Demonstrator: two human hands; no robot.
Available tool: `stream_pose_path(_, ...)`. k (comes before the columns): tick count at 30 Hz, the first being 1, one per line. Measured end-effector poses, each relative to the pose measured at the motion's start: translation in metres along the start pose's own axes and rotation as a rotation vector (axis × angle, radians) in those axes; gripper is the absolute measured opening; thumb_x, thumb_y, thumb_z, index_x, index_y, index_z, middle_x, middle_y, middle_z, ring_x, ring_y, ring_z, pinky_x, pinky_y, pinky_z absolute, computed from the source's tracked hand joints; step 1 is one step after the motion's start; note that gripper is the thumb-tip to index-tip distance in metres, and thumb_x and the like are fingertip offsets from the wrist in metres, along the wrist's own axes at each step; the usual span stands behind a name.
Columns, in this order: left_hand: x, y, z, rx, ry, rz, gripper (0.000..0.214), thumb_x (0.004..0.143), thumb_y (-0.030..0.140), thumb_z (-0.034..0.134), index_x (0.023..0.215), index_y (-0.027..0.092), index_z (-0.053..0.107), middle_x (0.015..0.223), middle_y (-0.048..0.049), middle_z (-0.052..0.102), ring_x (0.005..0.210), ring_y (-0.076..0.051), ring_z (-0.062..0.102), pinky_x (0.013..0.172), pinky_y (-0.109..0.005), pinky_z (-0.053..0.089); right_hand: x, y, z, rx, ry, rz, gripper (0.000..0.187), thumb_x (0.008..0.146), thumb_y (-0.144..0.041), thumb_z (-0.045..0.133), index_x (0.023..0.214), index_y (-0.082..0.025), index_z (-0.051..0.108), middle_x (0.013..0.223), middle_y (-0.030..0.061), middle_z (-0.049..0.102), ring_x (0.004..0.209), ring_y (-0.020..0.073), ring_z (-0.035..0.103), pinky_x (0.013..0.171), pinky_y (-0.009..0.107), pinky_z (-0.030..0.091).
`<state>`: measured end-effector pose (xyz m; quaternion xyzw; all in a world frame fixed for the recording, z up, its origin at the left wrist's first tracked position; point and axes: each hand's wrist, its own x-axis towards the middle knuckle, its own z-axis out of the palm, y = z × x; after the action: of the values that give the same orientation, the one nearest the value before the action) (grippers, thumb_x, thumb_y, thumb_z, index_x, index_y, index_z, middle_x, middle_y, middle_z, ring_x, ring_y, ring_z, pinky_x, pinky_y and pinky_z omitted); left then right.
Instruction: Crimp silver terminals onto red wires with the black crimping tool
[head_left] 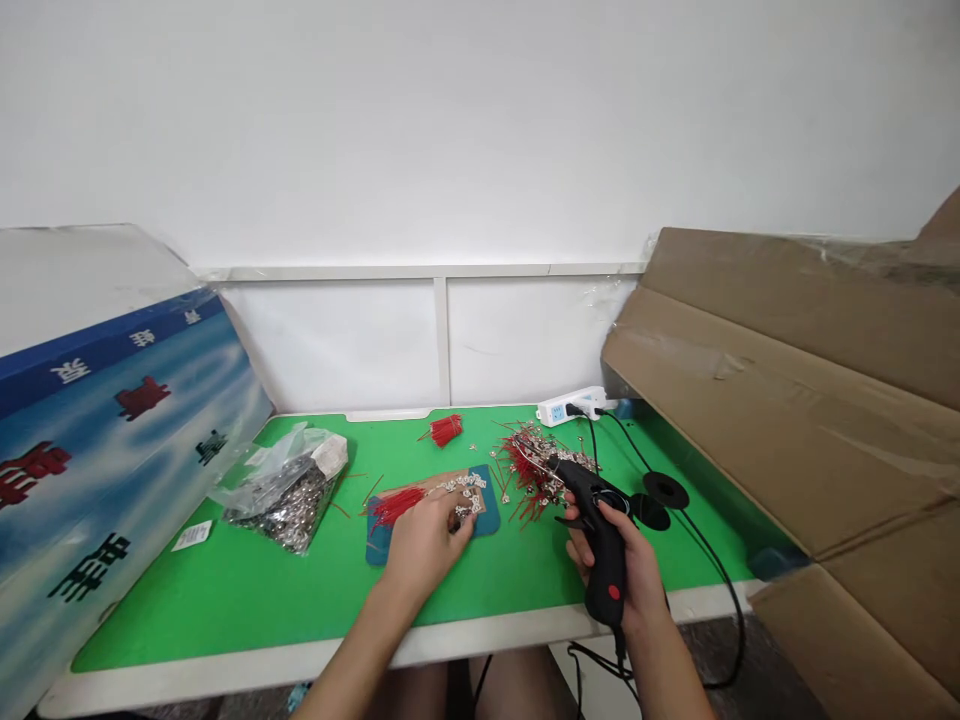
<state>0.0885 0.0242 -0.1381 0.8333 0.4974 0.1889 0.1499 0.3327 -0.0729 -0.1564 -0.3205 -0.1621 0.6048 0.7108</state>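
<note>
My right hand [621, 560] is wrapped round the grip of a black soldering gun [604, 575] with a red button and a cord. Its thin metal tip reaches up and left over a pile of red wires with small metal parts [536, 465]. My left hand [427, 540] rests over a blue mat [487, 515], its fingers curled and pinching at a small metal part [459, 515]. A row of shiny metal parts [472, 482] lies along a brown board on the mat. Beside my fingers is a bundle of red wires [397, 506], partly hidden by my hand.
A clear bag of metal parts [289, 500] stands left on the green table [262, 590]. Farther back lie another red wire bundle [446, 430] and a white power strip [574, 406]. A black spool [665, 490] sits right. Cardboard [787, 370] and a printed panel [127, 440] flank the table.
</note>
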Motion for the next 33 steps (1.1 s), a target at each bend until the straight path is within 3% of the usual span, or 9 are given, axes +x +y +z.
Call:
stream_pose_path(8,-0.016,-0.021,0.016,-0.107,0.096,0.081,0.019,0.098,0.035,0.061,0.106,0.025,0.074,0.097,-0.0003,0.071,0.084,-0.016,0.066,0.075,-0.026,0.043,0.001,0.001,0.003,0.007,0.023,0.021,0.037,0.075,-0.04,0.083,0.098,-0.011,0.076,0.089,0.0097,0.073,0.044,0.0089,0.044,0.039,0.023,0.037)
stream_pose_path(17,-0.013,-0.021,0.022,-0.077,0.1,0.009,0.015,0.095,0.035,0.066,0.099,0.026,0.078,0.081,0.0001,0.069,0.074,-0.017,0.062,0.068,-0.027,0.037,0.002,0.002,-0.001,-0.027,0.016,-0.014,0.036,0.081,-0.039,0.078,0.102,-0.011,0.077,0.087,0.0085,0.072,0.046,0.009,0.045,0.045,0.024,0.042)
stream_pose_path(28,-0.016,-0.024,0.023,-0.053,0.156,0.115,0.015,0.098,0.03,0.065,0.093,0.02,0.076,0.078,-0.0019,0.065,0.073,-0.017,0.058,0.069,-0.029,0.036,0.001,-0.002,-0.001,-0.07,0.063,0.005,0.038,0.079,-0.038,0.076,0.103,-0.009,0.077,0.087,0.0072,0.07,0.048,0.0091,0.044,0.045,0.024,0.041)
stream_pose_path(33,-0.015,-0.025,0.022,-0.092,0.226,0.169,0.018,0.1,0.031,0.061,0.093,0.018,0.071,0.08,-0.0023,0.063,0.077,-0.018,0.055,0.071,-0.03,0.038,0.002,-0.003,-0.002,-0.059,0.049,0.071,0.037,0.086,-0.035,0.065,0.104,-0.006,0.076,0.088,0.0091,0.069,0.048,0.0084,0.041,0.045,0.024,0.041)
